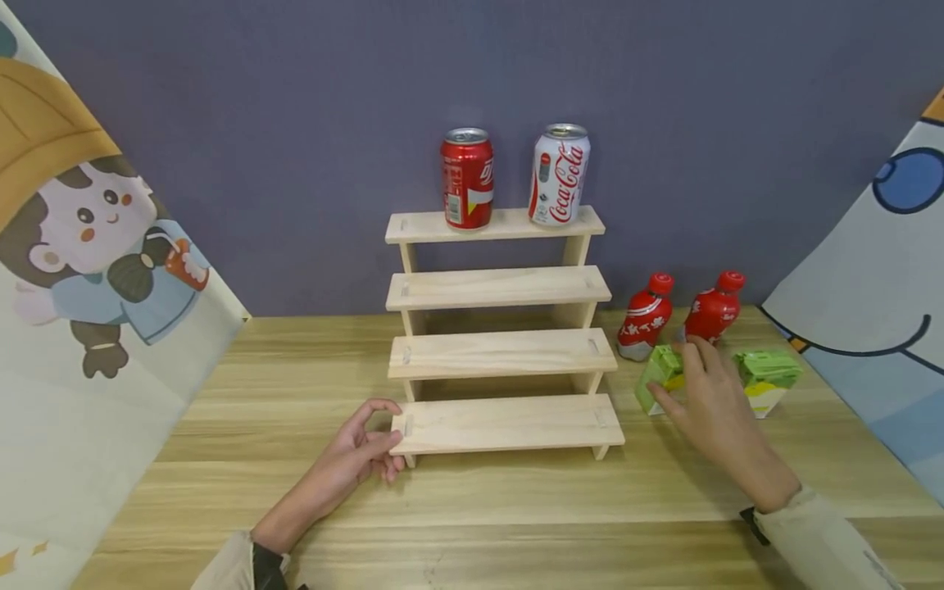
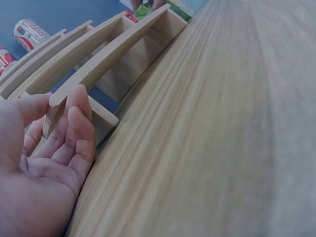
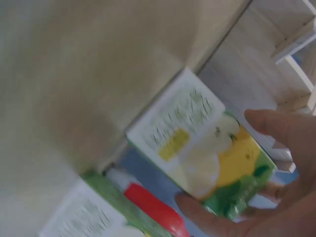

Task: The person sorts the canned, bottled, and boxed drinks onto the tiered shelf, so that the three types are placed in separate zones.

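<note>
Left hand [image 1: 361, 449]: rack [image 1: 501, 354] pinched. Cans [image 1: 468, 184] shelved; bottles [image 1: 645, 324], cartons [image 1: 769, 378] apparently pending. Right hand [image 1: 715, 406] set round one carton [image 3: 197, 153]; grip unclear.

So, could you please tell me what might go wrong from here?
The right grip, at the left carton, could knock the bottles standing close behind. The left grip holds the rack by its bottom step; a tug there might topple the cans on top.
</note>
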`<state>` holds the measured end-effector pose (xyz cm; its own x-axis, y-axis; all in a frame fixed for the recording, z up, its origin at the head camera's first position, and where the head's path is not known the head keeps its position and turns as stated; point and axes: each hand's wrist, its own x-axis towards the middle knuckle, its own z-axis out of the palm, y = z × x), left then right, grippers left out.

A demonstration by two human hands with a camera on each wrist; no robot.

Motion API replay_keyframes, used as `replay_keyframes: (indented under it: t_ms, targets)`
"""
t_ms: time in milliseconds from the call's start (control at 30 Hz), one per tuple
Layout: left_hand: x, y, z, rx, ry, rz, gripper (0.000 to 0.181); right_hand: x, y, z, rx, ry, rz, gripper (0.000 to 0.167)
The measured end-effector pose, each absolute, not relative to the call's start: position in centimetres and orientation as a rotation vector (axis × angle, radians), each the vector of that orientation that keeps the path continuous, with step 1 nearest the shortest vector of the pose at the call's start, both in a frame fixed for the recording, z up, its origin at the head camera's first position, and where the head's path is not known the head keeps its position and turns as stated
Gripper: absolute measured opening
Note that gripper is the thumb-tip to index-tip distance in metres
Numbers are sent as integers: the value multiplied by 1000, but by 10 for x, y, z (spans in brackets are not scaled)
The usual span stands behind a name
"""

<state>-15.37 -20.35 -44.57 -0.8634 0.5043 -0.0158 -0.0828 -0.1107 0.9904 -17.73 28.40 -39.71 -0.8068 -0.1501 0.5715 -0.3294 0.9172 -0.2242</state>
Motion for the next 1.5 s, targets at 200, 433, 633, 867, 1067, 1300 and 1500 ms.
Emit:
replay_keyframes:
  t_ms: [200,433,633,867,1067,1300,1500]
  targets:
    - [-154,-204,-447,489,1764,2032,40,-178,284,-403,286,-2546,549,68]
    - [-152,-205,-447,497,1756,2041,40,-179,284,-403,299,-2550,541,69]
    - [-152,-204,-448,502,1757,2043,40,-178,285,-403,315,-2528,549,70]
    - [-154,-202,-449,506,1759,2044,39,-176,287,-402,305,-2522,580,69]
    - [-153,-204,-449,517,1744,2061,38,-178,284,-399,284,-2512,633,67]
    - [-154,-202,-448,510,1738,2061,37,-178,281,-396,264,-2480,656,69]
    - [-153,-203,-448,492,1764,2046,39,-176,278,-392,266,-2470,659,69]
